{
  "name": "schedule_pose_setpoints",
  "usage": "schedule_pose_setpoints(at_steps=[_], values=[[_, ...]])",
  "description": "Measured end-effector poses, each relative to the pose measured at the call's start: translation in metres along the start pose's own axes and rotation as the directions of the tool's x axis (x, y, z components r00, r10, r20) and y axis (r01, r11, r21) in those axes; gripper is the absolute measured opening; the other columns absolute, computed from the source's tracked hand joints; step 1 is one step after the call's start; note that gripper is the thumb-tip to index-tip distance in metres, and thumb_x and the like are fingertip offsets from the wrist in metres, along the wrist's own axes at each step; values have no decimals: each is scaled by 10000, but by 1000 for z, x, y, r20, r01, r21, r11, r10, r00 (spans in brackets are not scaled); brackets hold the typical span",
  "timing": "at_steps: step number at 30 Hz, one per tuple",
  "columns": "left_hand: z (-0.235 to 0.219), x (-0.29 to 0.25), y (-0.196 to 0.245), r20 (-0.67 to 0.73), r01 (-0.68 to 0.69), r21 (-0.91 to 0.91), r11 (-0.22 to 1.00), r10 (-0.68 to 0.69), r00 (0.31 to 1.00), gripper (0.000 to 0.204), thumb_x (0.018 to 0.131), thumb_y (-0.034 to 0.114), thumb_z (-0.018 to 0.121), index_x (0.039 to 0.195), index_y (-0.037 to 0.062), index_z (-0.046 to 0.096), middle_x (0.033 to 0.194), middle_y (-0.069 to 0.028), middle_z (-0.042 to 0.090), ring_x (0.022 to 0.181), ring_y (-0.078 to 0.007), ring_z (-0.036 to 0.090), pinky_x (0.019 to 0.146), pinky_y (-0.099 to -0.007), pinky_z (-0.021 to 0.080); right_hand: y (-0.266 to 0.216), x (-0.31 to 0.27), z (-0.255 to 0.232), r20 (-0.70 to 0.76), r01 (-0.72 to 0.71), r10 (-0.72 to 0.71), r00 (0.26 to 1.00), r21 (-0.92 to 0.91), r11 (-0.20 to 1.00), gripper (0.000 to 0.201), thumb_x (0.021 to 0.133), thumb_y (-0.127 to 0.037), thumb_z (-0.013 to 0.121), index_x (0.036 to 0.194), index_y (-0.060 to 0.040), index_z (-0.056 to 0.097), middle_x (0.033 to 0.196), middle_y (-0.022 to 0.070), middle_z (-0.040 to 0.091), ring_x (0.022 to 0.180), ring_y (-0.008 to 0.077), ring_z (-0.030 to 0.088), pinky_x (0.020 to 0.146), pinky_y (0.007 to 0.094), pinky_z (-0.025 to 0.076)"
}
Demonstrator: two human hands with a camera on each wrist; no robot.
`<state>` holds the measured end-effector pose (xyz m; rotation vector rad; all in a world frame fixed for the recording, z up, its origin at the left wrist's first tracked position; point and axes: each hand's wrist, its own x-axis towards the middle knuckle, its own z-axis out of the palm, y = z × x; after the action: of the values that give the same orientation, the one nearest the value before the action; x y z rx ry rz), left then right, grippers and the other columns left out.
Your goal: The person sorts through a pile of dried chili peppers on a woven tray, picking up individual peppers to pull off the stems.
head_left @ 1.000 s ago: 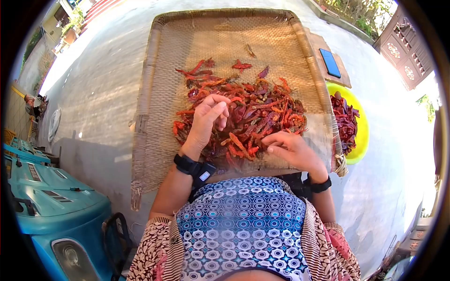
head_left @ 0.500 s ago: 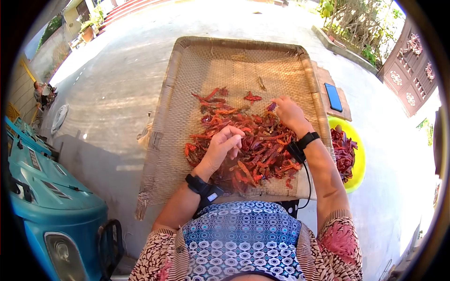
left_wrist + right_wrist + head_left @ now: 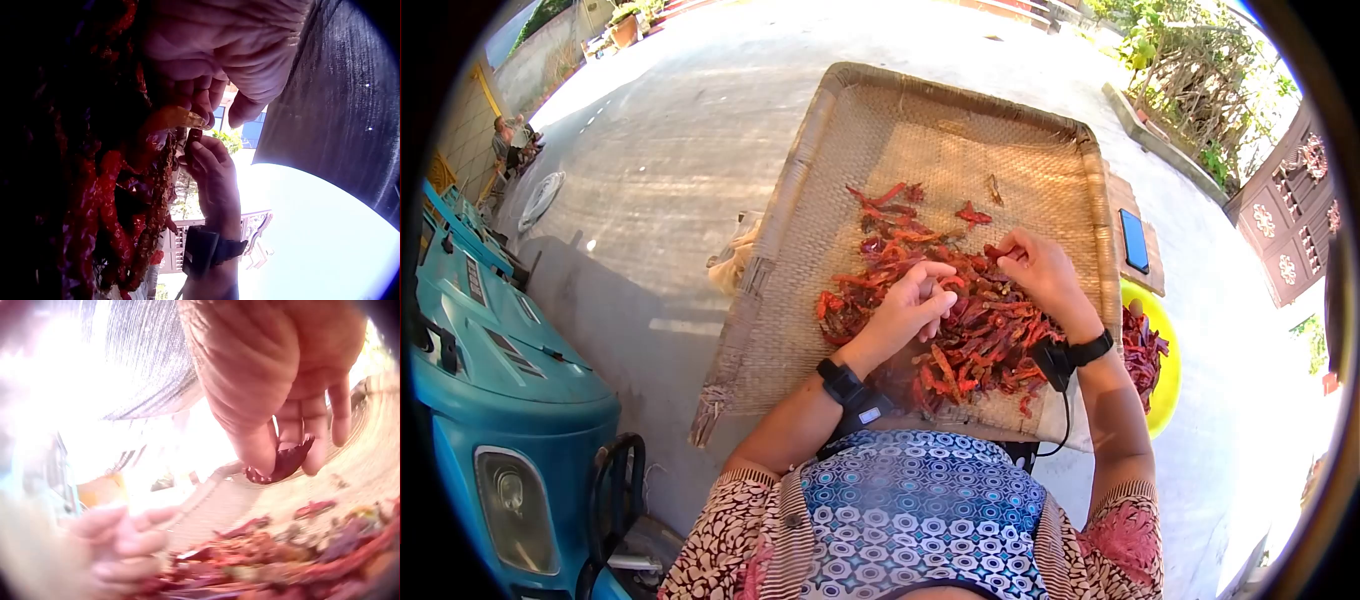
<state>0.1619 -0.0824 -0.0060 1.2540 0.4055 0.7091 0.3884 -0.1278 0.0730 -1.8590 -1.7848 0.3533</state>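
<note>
A heap of dried red chilies (image 3: 980,330) lies on a big woven tray (image 3: 795,200). My left hand (image 3: 935,295) hovers over the heap's near left side, fingers curled, and pinches an orange-red chili (image 3: 175,117). My right hand (image 3: 1008,252) is at the far side of the heap. It pinches a dark red chili piece (image 3: 284,464) between thumb and fingers, lifted a little above the tray. The two hands are close together, almost fingertip to fingertip. A few stray chilies (image 3: 972,213) lie farther out on the tray.
A yellow bowl (image 3: 1165,370) of chilies sits at the tray's right edge. A blue phone (image 3: 1135,240) lies on a board beyond it. A teal vehicle (image 3: 490,370) stands at my left. Concrete ground surrounds the tray; people (image 3: 515,140) sit far left.
My right hand went from the near edge out to the far side of the heap, then drew back toward my left hand with a chili piece. My left hand stayed over the heap.
</note>
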Motion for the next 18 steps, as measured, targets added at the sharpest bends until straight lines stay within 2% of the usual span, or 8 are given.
schedule_pose_setpoints(at_steps=[1, 4, 7, 9, 12, 13, 16, 18], values=[[2, -1, 0, -18, 9, 2, 1000, -9, 1000, 257, 975, 199, 570, 1191, 74, 506, 810, -10, 565, 566, -61, 518, 486, -193, 423, -14, -8, 2, 76, -10, -1, 997, 144, 989, 137, 841, -139, 650, 915, -27, 625, 774, 68, 634, 734, 169, 625, 661, 309, 490], [2, 1, -1, -27, 33, 12, 999, -33, 999, 189, 982, 203, 561, 1122, 83, 520, 809, -8, 578, 571, -57, 521, 483, -187, 423, -25, -26, 21, 132, 5, -74, 989, 460, 888, 154, 854, -113, 648, 957, 1, 634, 776, 49, 618, 720, 93, 578, 652, 255, 478], [-4, 3, -9, 27, 54, 11, 998, -54, 998, 142, 996, 223, 538, 1049, 93, 522, 811, -7, 593, 576, -57, 525, 484, -185, 423, -25, -34, 32, 187, -109, 13, 982, 516, 850, 150, 865, -103, 646, 965, 7, 632, 799, 20, 614, 722, 82, 553, 653, 248, 471], [-4, 2, -7, 48, 50, 3, 999, -50, 998, 144, 1005, 242, 523, 1009, 99, 519, 812, -7, 601, 580, -60, 529, 489, -189, 427, -24, -37, 35, 156, -66, -22, 987, 534, 843, 157, 879, -121, 647, 982, -2, 637, 817, 13, 617, 722, 70, 545, 645, 246, 464], [-9, 5, -7, 133, 135, -277, 952, -101, 986, 139, 1003, 241, 523, 1000, 102, 527, 810, -6, 598, 602, -70, 537, 500, -201, 430, -25, -39, 40, 111, -7, -75, 991, 597, 802, 172, 911, -171, 647, 982, -14, 638, 798, 4, 607, 706, 55, 533, 626, 237, 454], [-10, 5, -7, 163, 165, -366, 916, -112, 980, 138, 1003, 241, 523, 997, 103, 530, 809, -5, 597, 610, -73, 540, 503, -205, 430, -24, -39, 40, 158, -59, -44, 986, 589, 806, 179, 916, -185, 646, 980, -17, 640, 796, 0, 608, 701, 56, 533, 626, 236, 456], [-11, 5, -6, 159, 164, -357, 920, -113, 981, 117, 1000, 225, 523, 991, 111, 544, 804, -6, 592, 609, -77, 537, 494, -202, 415, -19, -43, 35, 255, -179, 31, 966, 579, 795, 202, 930, -220, 645, 981, -24, 641, 790, -9, 610, 685, 56, 532, 621, 232, 461], [-9, 4, -1, 106, 101, -245, 964, -77, 991, 124, 1000, 229, 521, 1008, 111, 559, 798, -5, 588, 604, -78, 533, 488, -200, 407, -19, -51, 29, 266, -219, 64, 962, 608, 763, 217, 934, -233, 645, 990, -24, 637, 785, -12, 608, 673, 54, 534, 610, 226, 462]])
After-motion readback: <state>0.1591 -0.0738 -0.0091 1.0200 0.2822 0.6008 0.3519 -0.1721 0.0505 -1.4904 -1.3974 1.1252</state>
